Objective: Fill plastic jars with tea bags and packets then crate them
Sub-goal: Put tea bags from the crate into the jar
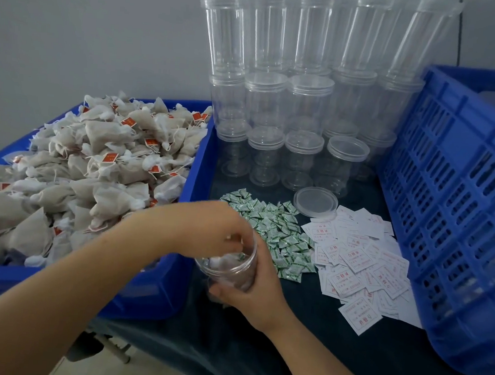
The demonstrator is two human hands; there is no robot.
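My left hand [207,228] hides the jar [233,270] mouth; my fingertips blur there. The blue crate [461,204] runs off the right edge.

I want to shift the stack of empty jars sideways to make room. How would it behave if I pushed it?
The stacked jars would probably topple rather than slide: they stand several high, and the upper ones already lean. They look like thin clear plastic, so likely light and easily knocked. Being round, fallen ones may roll across the dark table.
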